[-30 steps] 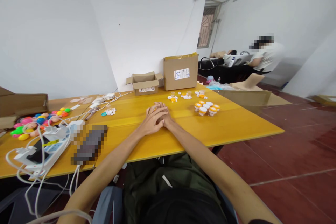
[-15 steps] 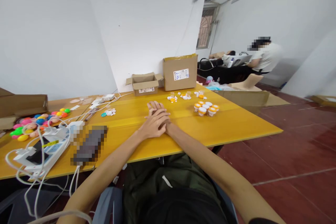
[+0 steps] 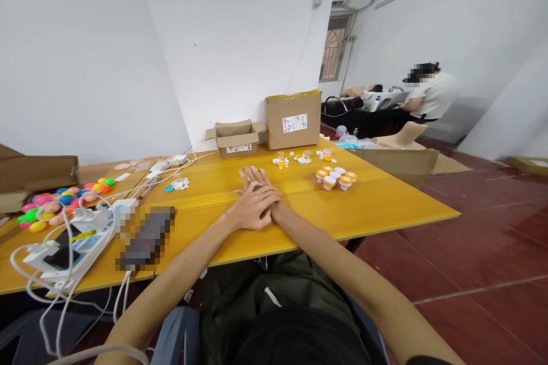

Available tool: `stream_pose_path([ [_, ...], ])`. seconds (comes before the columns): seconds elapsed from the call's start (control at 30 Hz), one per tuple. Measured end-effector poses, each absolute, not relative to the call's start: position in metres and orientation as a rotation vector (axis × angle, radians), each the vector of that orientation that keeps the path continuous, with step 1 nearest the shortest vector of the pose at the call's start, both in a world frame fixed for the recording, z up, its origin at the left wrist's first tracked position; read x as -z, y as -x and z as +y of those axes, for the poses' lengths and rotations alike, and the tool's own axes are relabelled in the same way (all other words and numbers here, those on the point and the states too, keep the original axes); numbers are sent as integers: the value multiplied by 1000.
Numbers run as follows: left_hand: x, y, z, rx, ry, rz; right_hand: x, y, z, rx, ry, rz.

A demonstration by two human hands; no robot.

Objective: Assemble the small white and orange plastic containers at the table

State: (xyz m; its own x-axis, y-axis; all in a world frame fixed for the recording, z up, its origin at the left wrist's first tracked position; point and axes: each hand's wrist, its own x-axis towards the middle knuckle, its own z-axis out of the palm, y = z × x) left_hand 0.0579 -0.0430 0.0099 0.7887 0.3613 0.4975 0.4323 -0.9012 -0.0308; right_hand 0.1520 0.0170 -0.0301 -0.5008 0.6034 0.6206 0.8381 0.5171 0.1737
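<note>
Two hands stacked, and your left hand (image 3: 252, 207) lies flat over your right hand (image 3: 252, 178) on the yellow wooden surface (image 3: 385, 205). Fingers loosely together, extended, pinching nothing. Nearest, at two o'clock, sits a cluster of small white jars with orange lids (image 3: 336, 177), well apart from your hands. At twelve o'clock, an open brown cardboard box (image 3: 235, 137).

A single head-worn camera looks forward and down from above the seated person's lap, facing across the yellow surface (image 3: 377, 211) toward the white wall at its far edge. The near edge lies close below the lens; both forearms run up from the bottom. The right corner and the red floor (image 3: 471, 251) beyond it show too.
</note>
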Motion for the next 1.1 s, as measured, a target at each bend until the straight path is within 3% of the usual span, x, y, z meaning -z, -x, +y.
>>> stream_pose_path([
  [1.1, -6, -54, -30, 599, 2775, -584, 22, -153, 11, 543, 1221, -2182],
])
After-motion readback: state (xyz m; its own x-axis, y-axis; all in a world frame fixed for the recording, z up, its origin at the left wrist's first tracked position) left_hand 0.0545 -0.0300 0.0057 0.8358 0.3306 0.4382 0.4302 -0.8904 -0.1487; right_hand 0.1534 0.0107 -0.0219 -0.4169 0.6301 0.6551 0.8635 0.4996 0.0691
